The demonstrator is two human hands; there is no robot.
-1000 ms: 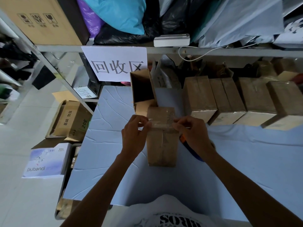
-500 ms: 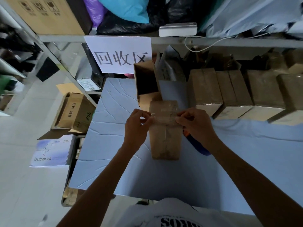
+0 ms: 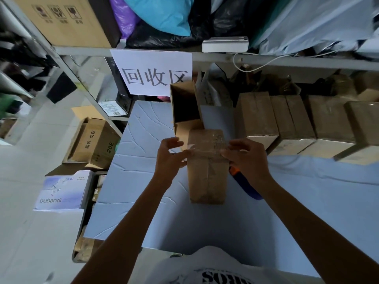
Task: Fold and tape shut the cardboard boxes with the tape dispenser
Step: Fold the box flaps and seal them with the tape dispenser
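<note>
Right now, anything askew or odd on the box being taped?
Minor only: the clear tape strip across the cardboard box overhangs its left edge, unstuck, pinched by the left hand; the right hand holds the other end. The tape dispenser lies half hidden behind the right wrist. No damage visible.

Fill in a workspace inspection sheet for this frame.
Surface: table covered with a creased pale blue sheet.
Job's things: box in the middle, tape strip across it; tape dispenser beside it, partly hidden by the right hand.
Clutter: open box and a row of shut boxes at the back.
Grippers: left hand and right hand each pinch an end of the tape.
Cables: white cable looping below the shelf.
Surroundings: paper sign; floor boxes on the left.
</note>
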